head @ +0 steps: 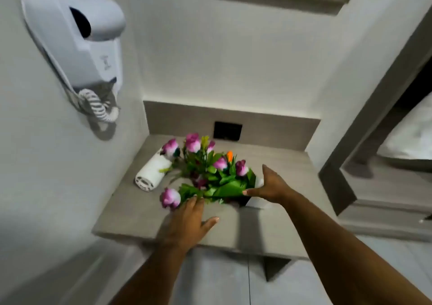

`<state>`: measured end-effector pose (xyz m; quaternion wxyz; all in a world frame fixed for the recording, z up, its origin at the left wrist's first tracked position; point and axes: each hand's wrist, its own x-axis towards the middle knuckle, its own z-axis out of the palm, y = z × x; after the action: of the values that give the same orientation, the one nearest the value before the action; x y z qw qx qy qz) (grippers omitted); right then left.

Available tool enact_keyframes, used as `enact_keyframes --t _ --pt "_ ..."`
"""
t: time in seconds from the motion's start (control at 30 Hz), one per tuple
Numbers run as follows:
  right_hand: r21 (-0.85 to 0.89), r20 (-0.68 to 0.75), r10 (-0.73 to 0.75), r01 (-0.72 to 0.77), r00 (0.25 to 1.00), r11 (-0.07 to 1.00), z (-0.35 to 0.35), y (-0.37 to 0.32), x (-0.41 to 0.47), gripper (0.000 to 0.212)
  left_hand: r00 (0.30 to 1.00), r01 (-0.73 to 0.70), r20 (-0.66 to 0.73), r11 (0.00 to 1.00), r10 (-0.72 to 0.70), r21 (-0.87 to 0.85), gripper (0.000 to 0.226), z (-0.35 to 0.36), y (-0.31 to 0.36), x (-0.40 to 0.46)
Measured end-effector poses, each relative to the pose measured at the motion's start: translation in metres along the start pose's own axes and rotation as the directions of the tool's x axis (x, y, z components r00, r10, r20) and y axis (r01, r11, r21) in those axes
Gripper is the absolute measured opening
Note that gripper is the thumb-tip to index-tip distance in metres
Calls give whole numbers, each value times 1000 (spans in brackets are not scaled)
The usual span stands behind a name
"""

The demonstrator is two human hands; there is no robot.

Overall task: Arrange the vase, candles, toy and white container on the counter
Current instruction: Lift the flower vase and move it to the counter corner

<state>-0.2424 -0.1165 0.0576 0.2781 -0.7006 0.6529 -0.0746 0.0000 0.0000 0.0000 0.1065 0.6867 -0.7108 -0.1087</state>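
A bunch of artificial pink flowers with green leaves (210,171) lies tipped over on the grey counter (140,211). Its white vase (254,203) is mostly hidden under my right hand (268,185), which wraps around the vase's neck where the leaves come out. My left hand (189,220) is spread open at the near side of the bouquet, fingertips touching the lowest pink bloom and leaves. A white cylindrical container (152,170) with a slotted end lies on its side at the left, by the wall. No candles or toy are visible.
A white wall-mounted hair dryer (77,36) with a coiled cord hangs on the left wall above the counter. A black socket plate (227,130) sits in the grey backsplash. A grey door frame (364,141) stands to the right, with a bed beyond.
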Motion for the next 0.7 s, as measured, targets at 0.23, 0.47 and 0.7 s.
enact_keyframes --t 0.23,0.47,0.7 --pt "-202 57 -48 59 997 978 31 19 35 125 987 -21 160 997 9 70 79 85 0 6" --pt "-358 -7 11 -12 1000 934 27 11 48 76 995 -36 91 995 27 95 80 102 -3 1" --pt "29 -254 96 -91 962 995 31 41 26 81 989 -84 134 989 68 119 91 101 -13 11"
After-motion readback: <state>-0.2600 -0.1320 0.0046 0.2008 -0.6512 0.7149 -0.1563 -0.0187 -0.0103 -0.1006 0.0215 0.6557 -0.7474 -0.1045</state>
